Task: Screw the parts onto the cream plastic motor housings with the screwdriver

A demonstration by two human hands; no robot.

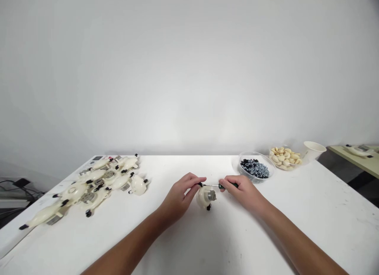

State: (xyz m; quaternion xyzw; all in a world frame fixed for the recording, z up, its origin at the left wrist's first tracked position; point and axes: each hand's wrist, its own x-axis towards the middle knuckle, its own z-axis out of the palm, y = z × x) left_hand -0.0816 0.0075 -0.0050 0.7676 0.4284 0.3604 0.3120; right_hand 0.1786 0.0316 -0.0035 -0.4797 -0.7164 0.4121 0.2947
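Note:
My left hand (180,194) pinches a small black end piece on a cream plastic part (202,199), its thumb and forefinger closed. A grey cylindrical piece (211,195) sticks out of the part's right side, and a second black tip (209,207) shows at its bottom. In my right hand (244,189) is a screwdriver (221,186) with a dark green handle, lying level. Its thin shaft points left and reaches the black piece at my left fingertips, where the contact is partly hidden by them.
Several similar cream parts (75,191) lie piled on the left of the white table (166,243). At the back right stand a clear bowl of small screws and black pieces (257,168), a clear container of cream oval pieces (286,158) and a white cup (314,150).

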